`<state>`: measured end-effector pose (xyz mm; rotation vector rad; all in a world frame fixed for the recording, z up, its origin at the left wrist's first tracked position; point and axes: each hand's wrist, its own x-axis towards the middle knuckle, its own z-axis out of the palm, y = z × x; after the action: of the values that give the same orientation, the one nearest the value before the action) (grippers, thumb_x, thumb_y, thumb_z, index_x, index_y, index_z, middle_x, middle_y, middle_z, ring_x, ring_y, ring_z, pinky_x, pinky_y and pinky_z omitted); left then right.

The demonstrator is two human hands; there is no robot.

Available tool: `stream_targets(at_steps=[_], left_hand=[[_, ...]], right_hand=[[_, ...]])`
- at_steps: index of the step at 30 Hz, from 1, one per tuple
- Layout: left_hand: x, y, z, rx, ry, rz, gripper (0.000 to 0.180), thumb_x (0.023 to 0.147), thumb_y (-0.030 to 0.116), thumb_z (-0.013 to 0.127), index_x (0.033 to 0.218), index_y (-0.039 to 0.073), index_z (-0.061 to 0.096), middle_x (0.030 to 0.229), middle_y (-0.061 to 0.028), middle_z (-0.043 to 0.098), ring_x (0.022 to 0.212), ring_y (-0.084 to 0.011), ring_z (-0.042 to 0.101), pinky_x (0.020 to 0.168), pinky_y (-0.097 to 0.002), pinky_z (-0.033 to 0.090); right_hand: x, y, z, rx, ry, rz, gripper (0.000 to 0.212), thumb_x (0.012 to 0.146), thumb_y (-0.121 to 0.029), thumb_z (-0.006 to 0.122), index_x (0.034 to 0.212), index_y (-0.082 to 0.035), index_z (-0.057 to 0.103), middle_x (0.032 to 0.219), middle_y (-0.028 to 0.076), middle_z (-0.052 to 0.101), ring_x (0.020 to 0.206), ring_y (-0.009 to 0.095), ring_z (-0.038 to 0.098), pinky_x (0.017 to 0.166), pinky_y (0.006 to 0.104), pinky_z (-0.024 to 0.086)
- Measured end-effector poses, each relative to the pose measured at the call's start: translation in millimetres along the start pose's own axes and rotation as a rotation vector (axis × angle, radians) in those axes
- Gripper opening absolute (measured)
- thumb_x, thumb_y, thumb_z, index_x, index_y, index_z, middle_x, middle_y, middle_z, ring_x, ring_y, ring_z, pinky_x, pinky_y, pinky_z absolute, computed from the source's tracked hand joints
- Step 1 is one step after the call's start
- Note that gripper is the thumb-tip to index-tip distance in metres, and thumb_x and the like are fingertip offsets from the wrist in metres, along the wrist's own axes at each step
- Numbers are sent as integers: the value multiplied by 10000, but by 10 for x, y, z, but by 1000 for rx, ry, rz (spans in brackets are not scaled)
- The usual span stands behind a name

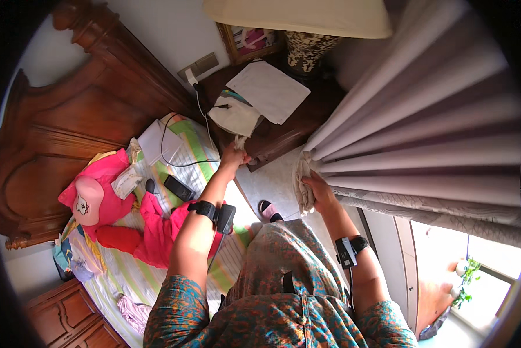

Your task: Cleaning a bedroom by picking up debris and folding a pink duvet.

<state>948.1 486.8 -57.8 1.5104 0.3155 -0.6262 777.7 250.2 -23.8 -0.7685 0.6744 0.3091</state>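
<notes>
My left hand (pixel 235 156) is closed at the front edge of the dark wooden nightstand (pixel 275 139). From its fingers a crumpled whitish piece (pixel 241 141) sticks up, just below a white packet (pixel 235 118) on the nightstand; whether the two are joined I cannot tell. Farther right, my right hand (pixel 323 194) grips a bunched beige cloth (pixel 303 184) that hangs down beside the light grey curtain (pixel 411 122). White sheets of paper (pixel 269 90) lie on the nightstand behind the packet.
A patterned lamp (pixel 310 52) and a picture frame (pixel 249 43) stand at the back. A white charger (pixel 191 76) with its cable hangs from the wall socket. On the striped bed (pixel 199 136) lie a black phone (pixel 179 188), pink clothes (pixel 156 232) and a pink cap (pixel 89 200).
</notes>
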Motion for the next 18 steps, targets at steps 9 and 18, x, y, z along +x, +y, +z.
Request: stream_targets(at_steps=[9,18], left_hand=[[-1261,-238,1222,97,-397,-56,137,838,103,465,965,80,511,637,25,454,496,-63,401,456,-223,366],[-2323,-718,3169,534,-824,-152,139,890,236,493,848,107,524,585,86,370,451,-12,322,377,-166,261]], right_hand=[[-1233,108,-1045,61,175,-95,376,795,-81,505,1168,-48,485,945,80,580,767,177,576,662,307,484],[-2745,341,-2566,262,354,-228,409,779,-60,490,1186,-87,462,975,71,577,834,192,579,720,336,498]])
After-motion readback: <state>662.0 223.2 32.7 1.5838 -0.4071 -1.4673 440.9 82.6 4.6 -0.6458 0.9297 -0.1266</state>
